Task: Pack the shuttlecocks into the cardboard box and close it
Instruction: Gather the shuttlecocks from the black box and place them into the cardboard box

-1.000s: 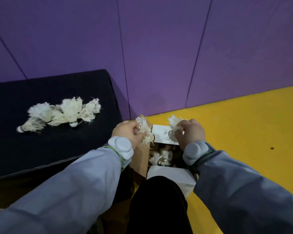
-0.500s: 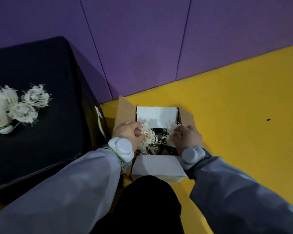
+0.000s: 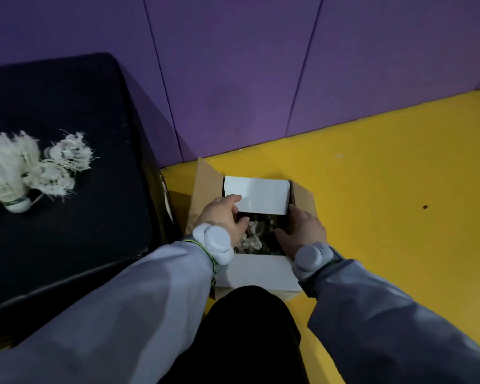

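An open cardboard box stands on the yellow floor, with brown side flaps and white far and near flaps. Worn white shuttlecocks lie inside it. My left hand hovers over the box's left edge, fingers spread, its fingertips touching the white far flap. At the box's right edge is my right hand, fingers apart, holding nothing. More shuttlecocks lie in a heap on the black platform at the left.
A black padded platform rises directly left of the box. Purple wall panels stand behind. Yellow floor stretches right. My dark trouser knee sits just below the box's near white flap.
Both hands lowered the shuttlecocks they held into the box and let go of them. Their fingers are now spread at the box's edges, the left touching the far flap.
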Available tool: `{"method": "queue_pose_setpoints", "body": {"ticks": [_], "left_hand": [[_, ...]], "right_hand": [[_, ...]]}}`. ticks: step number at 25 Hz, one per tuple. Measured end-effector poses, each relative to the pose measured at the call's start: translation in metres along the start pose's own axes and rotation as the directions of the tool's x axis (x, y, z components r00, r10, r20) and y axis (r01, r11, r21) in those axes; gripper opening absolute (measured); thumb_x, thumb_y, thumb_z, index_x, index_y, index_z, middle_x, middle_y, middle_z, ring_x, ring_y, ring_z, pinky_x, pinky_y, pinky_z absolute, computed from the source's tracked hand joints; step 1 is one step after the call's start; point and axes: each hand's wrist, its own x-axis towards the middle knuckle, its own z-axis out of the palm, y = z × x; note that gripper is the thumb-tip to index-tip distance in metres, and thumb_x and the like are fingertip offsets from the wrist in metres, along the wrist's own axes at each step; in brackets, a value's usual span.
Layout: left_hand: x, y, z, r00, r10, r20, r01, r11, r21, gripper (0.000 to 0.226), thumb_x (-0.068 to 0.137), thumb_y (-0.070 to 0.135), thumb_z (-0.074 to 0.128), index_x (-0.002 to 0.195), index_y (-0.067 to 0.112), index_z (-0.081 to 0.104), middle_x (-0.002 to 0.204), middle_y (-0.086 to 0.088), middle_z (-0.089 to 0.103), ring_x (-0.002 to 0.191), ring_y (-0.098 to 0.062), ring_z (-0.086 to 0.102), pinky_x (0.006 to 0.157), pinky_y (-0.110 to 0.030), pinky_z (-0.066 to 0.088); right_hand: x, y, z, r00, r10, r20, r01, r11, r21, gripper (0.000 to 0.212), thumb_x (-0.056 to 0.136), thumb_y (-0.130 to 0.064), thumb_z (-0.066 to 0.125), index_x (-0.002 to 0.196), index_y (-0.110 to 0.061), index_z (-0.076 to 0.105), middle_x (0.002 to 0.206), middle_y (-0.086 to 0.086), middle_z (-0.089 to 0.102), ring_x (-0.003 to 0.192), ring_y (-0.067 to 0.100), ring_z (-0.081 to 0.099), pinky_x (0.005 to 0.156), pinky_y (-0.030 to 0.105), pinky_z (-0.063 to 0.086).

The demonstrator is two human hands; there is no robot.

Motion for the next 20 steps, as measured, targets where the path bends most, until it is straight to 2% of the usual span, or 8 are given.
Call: {"method": "queue_pose_setpoints", "body": {"ticks": [3,7,11,16,20], "left_hand": [[-0.014,0.003,-0.029,0.999,0.018,-0.03,-0.019,1.0,-0.02,0.052,0.088,0.031,0.057,0.138,0.023,0.044,0.122,0.001,0.056,0.107,-0.022,0.056,0.09,-0.03,0.047],[-0.048,-0.009,-0.082,0.986,0.075,-0.146,-0.081,0.996,-0.036,0.051,0.087,0.029,0.059,0.136,0.022,0.045,0.121,-0.001,0.056,0.106,-0.025,0.057,0.088,-0.031,0.048],[-0.087,-0.041,-0.129,0.962,0.077,-0.261,-0.084,0.996,-0.017,0.049,0.085,0.027,0.06,0.133,0.023,0.049,0.117,-0.002,0.059,0.1,-0.023,0.059,0.082,-0.028,0.047],[-0.134,-0.103,-0.182,0.927,-0.014,-0.375,0.0,0.999,-0.039,0.049,0.086,0.029,0.059,0.134,0.024,0.048,0.114,0.002,0.061,0.09,-0.016,0.056,0.082,-0.028,0.048],[-0.158,-0.154,-0.22,0.893,-0.117,-0.435,0.096,0.993,-0.07,0.049,0.086,0.028,0.059,0.133,0.024,0.048,0.114,0.003,0.061,0.1,-0.019,0.058,0.082,-0.027,0.046]], "right_hand": [[-0.012,-0.022,-0.017,0.996,-0.046,-0.078,0.046,0.999,-0.003,0.067,0.08,-0.044,0.058,0.141,-0.025,0.039,0.138,0.002,0.055,0.123,0.03,0.051,0.097,0.042,0.048],[-0.05,-0.068,-0.032,0.981,-0.105,-0.162,0.105,0.994,-0.008,0.069,0.085,-0.04,0.06,0.145,-0.022,0.032,0.145,0.002,0.047,0.135,0.026,0.041,0.108,0.04,0.039],[-0.087,-0.119,-0.027,0.956,-0.218,-0.196,0.211,0.976,-0.052,0.065,0.087,-0.039,0.057,0.145,-0.023,0.033,0.146,0.0,0.045,0.133,0.024,0.043,0.104,0.038,0.041],[-0.124,-0.187,0.003,0.908,-0.339,-0.245,0.332,0.941,-0.068,0.063,0.082,-0.039,0.061,0.139,-0.021,0.042,0.138,0.002,0.054,0.129,0.025,0.048,0.105,0.04,0.041],[-0.14,-0.235,0.025,0.891,-0.391,-0.23,0.387,0.92,-0.066,0.063,0.081,-0.04,0.063,0.138,-0.021,0.045,0.136,0.003,0.055,0.129,0.026,0.047,0.107,0.038,0.04]]}}
